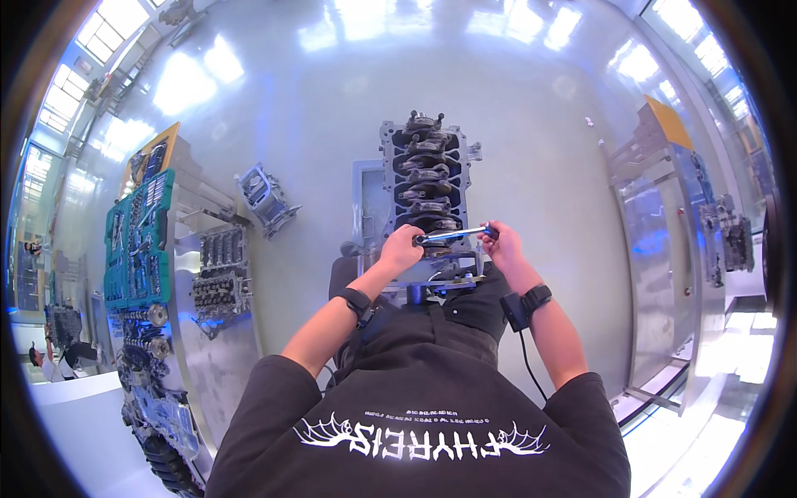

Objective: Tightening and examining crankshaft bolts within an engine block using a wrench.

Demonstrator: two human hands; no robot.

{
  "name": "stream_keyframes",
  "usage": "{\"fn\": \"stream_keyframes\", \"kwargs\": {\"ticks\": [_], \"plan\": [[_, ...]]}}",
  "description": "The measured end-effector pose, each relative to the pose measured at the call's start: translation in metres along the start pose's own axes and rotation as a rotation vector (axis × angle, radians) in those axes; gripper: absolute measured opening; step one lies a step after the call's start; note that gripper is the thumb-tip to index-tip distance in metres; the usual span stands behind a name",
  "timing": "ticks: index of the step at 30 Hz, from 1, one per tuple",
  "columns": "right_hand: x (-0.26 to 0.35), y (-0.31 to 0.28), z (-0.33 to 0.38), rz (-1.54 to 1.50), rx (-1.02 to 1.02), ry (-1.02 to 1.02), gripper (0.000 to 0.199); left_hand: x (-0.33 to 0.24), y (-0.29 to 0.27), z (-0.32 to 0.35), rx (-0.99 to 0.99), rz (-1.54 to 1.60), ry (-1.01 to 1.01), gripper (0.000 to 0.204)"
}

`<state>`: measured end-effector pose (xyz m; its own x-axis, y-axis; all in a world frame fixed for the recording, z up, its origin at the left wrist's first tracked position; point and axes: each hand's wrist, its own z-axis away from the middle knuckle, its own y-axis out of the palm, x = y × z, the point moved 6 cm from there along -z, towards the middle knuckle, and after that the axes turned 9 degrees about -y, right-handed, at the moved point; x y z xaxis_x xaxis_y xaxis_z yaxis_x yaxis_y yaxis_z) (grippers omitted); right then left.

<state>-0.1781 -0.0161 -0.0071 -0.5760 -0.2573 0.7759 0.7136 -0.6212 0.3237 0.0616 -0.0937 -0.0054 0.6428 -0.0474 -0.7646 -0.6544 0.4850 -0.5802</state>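
A grey engine block (pixel 388 184) lies in front of me, its open side up, with a dark crankshaft (pixel 428 176) running along its middle. Across its near end I hold a shiny ratchet wrench (pixel 453 236) roughly level. My left hand (pixel 402 251) is closed around the wrench's head, over the block's left side. At the other end, my right hand (pixel 504 247) grips the handle with curled fingers. Whatever lies under the wrench's head is hidden by my left hand.
On the left, a workbench carries a green tool case (pixel 139 241) full of sockets. Cylinder heads (pixel 222 266) sit beside it, and a grey metal housing (pixel 267 202) rests on the floor. A metal bench (pixel 664 249) with another engine part (pixel 726 232) stands right.
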Motion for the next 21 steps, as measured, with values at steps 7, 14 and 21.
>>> {"fn": "stream_keyframes", "kwargs": {"ticks": [7, 14, 21], "plan": [[-0.001, 0.068, -0.045, -0.118, 0.196, 0.199, 0.014, 0.016, -0.011, 0.000, -0.155, 0.076, 0.071, 0.031], [-0.029, 0.083, -0.072, -0.064, 0.153, 0.205, 0.012, 0.006, 0.008, 0.004, 0.159, 0.423, 0.060, 0.043], [-0.093, 0.155, -0.034, 0.088, 0.312, 0.314, 0.008, 0.056, -0.004, 0.014, 0.224, 0.575, -0.044, 0.040]]}}
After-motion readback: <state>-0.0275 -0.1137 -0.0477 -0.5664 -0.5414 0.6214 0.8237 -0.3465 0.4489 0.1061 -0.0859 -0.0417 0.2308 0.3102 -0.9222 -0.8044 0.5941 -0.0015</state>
